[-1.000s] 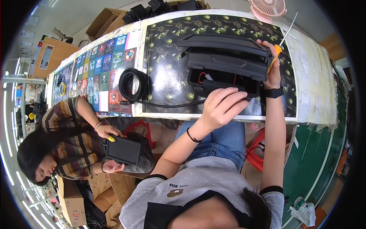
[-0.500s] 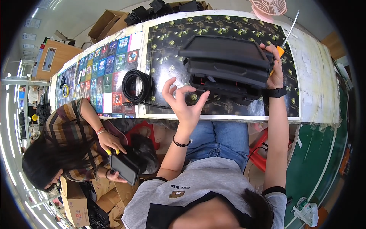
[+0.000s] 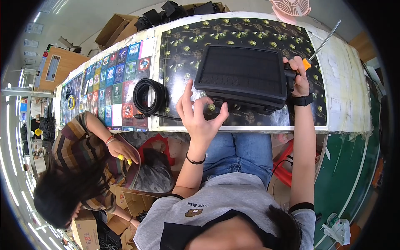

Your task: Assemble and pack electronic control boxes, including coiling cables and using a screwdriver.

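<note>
We find the black case above the dark printed mat on the desk, right of centre, with its flat rectangular panel facing up and its lower housing showing along the near edge. We cannot tell whether its underside rests on the mat.

The right hand has its grip closed on the right end of the case, and a screwdriver with an orange handle is tucked in the same hand, its shaft pointing far and right. We record the left hand at the near left corner of the case, forefinger and thumb curved toward the housing, the other fingers raised; we cannot tell whether this grip is closed on the edge.

Left of the case we see a coil of black cable, its tail running right toward the left hand. Farther left lie sheets of printed cards and a yellow ring. A pink fan stands at the far right edge. A co-worker in a striped shirt sits at the near left, leaning over a cardboard box.
</note>
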Available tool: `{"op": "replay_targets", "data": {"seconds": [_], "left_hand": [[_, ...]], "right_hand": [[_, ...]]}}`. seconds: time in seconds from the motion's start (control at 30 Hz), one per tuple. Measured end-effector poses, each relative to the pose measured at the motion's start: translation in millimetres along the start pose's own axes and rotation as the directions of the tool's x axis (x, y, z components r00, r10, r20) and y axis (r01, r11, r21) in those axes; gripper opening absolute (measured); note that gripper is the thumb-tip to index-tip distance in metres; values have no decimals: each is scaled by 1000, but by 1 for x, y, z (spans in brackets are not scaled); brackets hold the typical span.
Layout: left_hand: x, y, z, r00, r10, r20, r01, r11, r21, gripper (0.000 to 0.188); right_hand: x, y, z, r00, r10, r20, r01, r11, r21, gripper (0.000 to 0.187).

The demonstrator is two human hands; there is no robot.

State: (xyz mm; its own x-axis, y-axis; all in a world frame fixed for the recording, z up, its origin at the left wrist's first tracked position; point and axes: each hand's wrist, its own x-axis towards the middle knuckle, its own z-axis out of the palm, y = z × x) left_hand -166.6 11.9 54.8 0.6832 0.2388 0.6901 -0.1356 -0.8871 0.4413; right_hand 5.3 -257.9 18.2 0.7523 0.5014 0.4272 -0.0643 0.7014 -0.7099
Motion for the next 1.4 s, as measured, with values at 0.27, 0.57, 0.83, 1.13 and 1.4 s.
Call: {"op": "replay_targets", "data": {"seconds": [0.27, 0.57, 0.83, 1.13, 1.4], "left_hand": [[2, -6, -19, 959, -60, 278, 104, 984, -147, 21], [0, -13, -29, 938, -155, 310, 295, 827, -478, 20], [21, -8, -19, 991, 20, -136, -71, 920, -385, 18], [132, 18, 28, 900, 434, 33, -431, 899, -74, 14], [119, 13, 42, 917, 368, 151, -363, 930, -63, 25]], "right_hand": [[1, 3, -1, 1000, -12, -10, 12, 999, -53, 43], [3, 1, 5, 999, -16, -34, 14, 997, -72, 37], [15, 4, 4, 998, -56, -16, 56, 998, -11, 21], [22, 4, 18, 957, 9, -291, -25, 998, -53, 22], [29, 3, 8, 829, 89, -552, -151, 986, -67, 15]]}}
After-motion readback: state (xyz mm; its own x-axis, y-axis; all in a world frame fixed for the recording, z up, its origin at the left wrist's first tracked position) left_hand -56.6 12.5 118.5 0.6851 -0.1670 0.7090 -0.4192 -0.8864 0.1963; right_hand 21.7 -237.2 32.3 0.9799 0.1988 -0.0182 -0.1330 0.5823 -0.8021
